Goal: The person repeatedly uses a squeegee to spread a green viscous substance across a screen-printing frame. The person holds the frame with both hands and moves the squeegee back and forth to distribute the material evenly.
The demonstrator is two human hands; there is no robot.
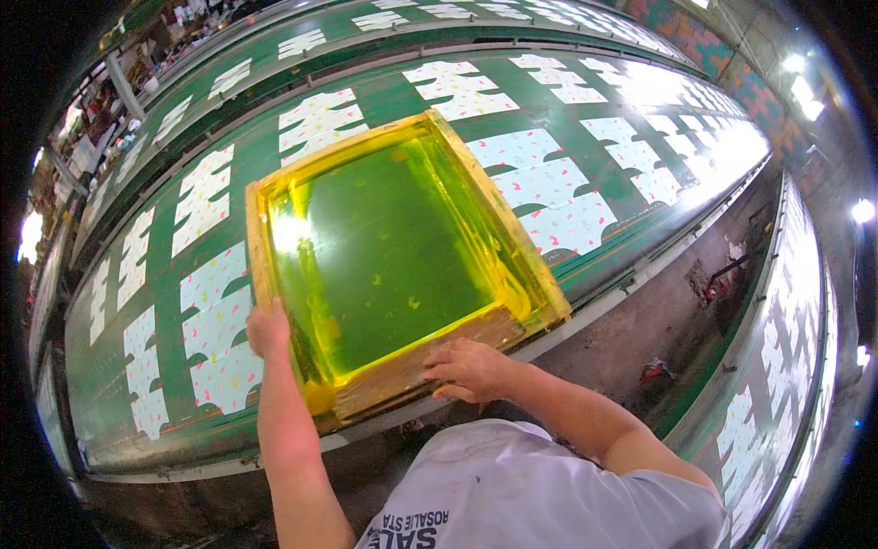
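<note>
A screen printing frame lies before me over the long green table, its wooden rails coated in glossy yellow and its mesh see-through greenish yellow. My left hand is closed around the frame's left rail near the near corner. At the near wooden rail is my right hand, its fingers loosely bent and apart, pointing left; nothing shows between them. Whether its fingertips press on the wood is hard to tell. Beside the frame lie white cut pieces with small pink and yellow prints.
The green table runs from lower left to far right, with rows of printed pieces and a metal rail along its near edge. Another such table stands at the right, and one more behind. Cluttered goods fill the far left.
</note>
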